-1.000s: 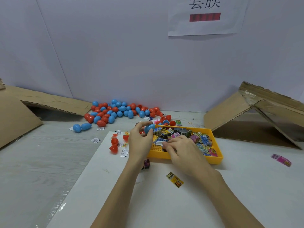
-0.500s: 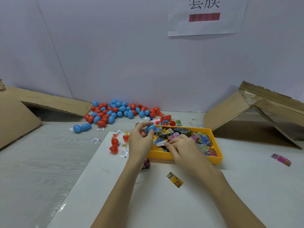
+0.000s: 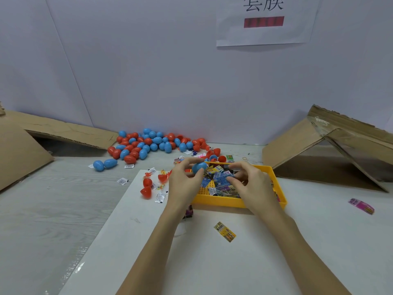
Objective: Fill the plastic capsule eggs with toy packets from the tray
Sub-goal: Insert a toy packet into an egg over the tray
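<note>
My left hand grips a blue capsule egg half between thumb and fingers, just over the left end of the yellow tray. My right hand is over the tray and pinches a blue toy packet lifted from the heap of packets. A pile of blue and red capsule eggs lies at the back against the wall. Loose red egg halves sit left of the tray.
A yellow packet lies on the white sheet near me and a pink packet far right. Small white sachets are scattered left. Cardboard pieces lean at the left and right.
My right hand rose from pressing among the packets and now holds a blue packet up, closer to the egg half. My left hand stayed in place.
</note>
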The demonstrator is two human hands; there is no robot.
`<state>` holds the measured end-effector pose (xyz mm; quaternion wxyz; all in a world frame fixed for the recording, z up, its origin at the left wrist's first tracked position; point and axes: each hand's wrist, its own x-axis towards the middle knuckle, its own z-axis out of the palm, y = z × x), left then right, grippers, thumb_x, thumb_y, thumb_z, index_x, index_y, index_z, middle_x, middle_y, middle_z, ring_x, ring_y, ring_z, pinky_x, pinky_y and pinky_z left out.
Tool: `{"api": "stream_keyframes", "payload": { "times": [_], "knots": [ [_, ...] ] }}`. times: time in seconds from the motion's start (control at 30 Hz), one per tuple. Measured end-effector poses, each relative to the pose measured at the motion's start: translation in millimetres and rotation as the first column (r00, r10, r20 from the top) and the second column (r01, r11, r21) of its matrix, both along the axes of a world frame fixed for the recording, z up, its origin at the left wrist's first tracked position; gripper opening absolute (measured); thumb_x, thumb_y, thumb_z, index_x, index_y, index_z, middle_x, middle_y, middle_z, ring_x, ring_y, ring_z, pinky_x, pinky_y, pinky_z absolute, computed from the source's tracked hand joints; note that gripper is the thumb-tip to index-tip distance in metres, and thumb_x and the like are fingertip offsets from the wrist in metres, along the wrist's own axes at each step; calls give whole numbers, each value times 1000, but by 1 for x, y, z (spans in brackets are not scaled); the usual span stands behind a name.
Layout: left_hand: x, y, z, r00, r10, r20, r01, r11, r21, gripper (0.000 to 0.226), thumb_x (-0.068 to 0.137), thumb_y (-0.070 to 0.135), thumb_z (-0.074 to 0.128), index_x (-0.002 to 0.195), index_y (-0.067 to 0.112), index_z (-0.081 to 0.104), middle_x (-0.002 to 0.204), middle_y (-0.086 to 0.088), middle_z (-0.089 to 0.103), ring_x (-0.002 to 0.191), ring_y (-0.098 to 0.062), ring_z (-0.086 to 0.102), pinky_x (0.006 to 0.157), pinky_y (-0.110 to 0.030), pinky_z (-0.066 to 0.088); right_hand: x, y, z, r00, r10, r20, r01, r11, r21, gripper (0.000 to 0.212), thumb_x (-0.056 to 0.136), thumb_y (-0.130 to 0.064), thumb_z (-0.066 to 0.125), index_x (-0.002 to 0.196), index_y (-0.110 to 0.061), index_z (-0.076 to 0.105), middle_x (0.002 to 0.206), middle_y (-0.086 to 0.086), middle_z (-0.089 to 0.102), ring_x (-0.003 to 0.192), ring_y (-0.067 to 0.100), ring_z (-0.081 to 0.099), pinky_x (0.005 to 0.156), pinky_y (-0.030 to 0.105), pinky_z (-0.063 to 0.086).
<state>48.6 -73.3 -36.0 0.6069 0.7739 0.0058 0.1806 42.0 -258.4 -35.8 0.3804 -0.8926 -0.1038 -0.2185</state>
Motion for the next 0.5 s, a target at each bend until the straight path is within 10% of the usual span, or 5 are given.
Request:
{"api": "stream_keyframes", "payload": {
  "times": [0.5],
  "knots": [
    [-4, -12, -3, 981, -164, 101, 147, 976, 160, 25, 89, 27, 79, 113, 22, 75, 122, -2, 63, 90, -12, 71, 75, -21, 61, 2, -2, 1, 999, -32, 16, 28, 980, 196, 16, 96, -29, 71, 102, -16, 79, 85, -6, 73, 81, 7, 68, 71, 24, 56]
  ]
}}
